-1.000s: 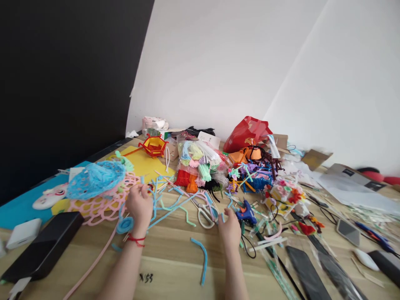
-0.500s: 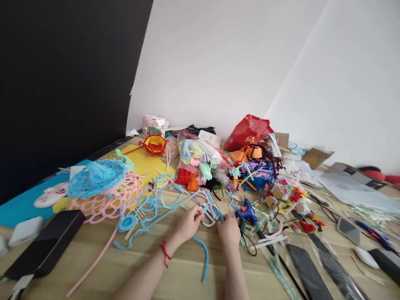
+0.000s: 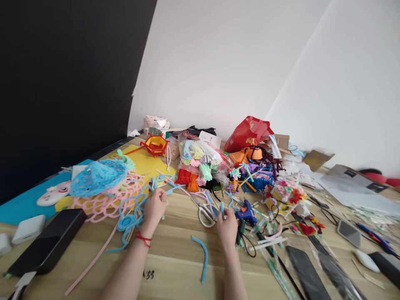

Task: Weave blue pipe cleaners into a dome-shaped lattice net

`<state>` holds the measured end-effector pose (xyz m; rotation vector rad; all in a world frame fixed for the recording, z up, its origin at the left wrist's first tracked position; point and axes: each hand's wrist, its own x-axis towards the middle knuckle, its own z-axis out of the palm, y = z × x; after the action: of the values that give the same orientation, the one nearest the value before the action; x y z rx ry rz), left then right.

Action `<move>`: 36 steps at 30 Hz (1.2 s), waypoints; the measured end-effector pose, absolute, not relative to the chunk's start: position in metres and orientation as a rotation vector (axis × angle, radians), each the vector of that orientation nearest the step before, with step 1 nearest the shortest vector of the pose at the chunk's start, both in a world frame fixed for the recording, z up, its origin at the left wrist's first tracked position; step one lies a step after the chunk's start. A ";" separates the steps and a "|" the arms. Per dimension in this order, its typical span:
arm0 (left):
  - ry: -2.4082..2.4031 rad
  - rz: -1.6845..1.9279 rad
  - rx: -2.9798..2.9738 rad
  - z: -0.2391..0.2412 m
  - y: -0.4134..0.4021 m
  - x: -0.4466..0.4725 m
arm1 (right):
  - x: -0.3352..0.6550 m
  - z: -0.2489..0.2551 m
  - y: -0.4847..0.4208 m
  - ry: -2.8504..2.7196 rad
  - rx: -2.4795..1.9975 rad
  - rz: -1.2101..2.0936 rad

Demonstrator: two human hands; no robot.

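Note:
My left hand [image 3: 157, 205] is closed among the looped blue pipe cleaners [image 3: 133, 221], fingers curled on a strand that is partly hidden behind them. My right hand [image 3: 227, 229] pinches a short blue pipe cleaner piece [image 3: 222, 208], its end standing up above the fingers. Just left of that hand lie white-handled scissors [image 3: 206, 216], flat on the wooden table [image 3: 178, 266]. A loose, bent blue pipe cleaner [image 3: 204, 258] rests on the tabletop between my forearms.
Right of my right hand lies a blue glue gun [image 3: 246, 211]. Bundles of coloured pipe cleaners [image 3: 200, 160] are heaped at the back. On the left are a pink net [image 3: 108, 200], a blue netted piece [image 3: 98, 177] and a black power bank [image 3: 46, 239]. A red bag [image 3: 248, 133] stands by the wall.
My left hand has gone from beside the scissors leftward to the blue tangle, whose lower strand has shifted left. The scissors' handles are now uncovered. My right hand has hardly moved.

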<state>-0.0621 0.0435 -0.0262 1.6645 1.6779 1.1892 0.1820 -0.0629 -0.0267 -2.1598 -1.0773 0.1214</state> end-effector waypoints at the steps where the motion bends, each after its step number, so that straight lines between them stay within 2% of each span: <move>1: 1.625 1.240 1.654 -0.025 0.043 -0.059 | 0.180 -0.027 -0.061 -1.082 -2.081 0.176; 4: 1.269 1.285 1.604 -0.021 0.035 -0.043 | 0.168 -0.030 -0.057 -1.034 -1.697 0.563; 7: 1.013 1.113 1.696 -0.017 0.023 -0.028 | 0.148 -0.035 -0.055 -0.956 -1.419 0.965; 10: 1.084 1.023 1.894 -0.017 0.013 -0.023 | 0.134 -0.039 -0.054 -0.922 -1.406 1.043; 15: 1.410 0.845 2.220 -0.013 0.011 -0.029 | 0.138 -0.037 -0.058 -1.056 -1.650 0.752; 18: 1.250 0.772 2.267 -0.010 0.010 -0.029 | 0.139 -0.032 -0.060 -1.221 -1.726 0.549; 21: 1.103 0.745 2.273 -0.014 0.006 -0.023 | 0.134 -0.029 -0.062 -1.346 -1.752 0.497; 24: 1.170 0.789 2.264 -0.021 0.009 -0.019 | 0.135 -0.029 -0.062 -1.360 -1.778 0.367; 29: 1.555 0.903 2.360 -0.018 0.046 -0.029 | 0.162 -0.038 -0.059 -1.215 -1.890 0.039; 36: 1.590 0.675 2.503 -0.014 0.111 -0.046 | 0.186 -0.055 -0.053 -1.151 -1.898 0.089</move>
<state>-0.0460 0.1107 -0.0137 2.5031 1.5902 0.6754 0.1857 -0.0532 -0.0549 -1.8984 -1.1509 0.0887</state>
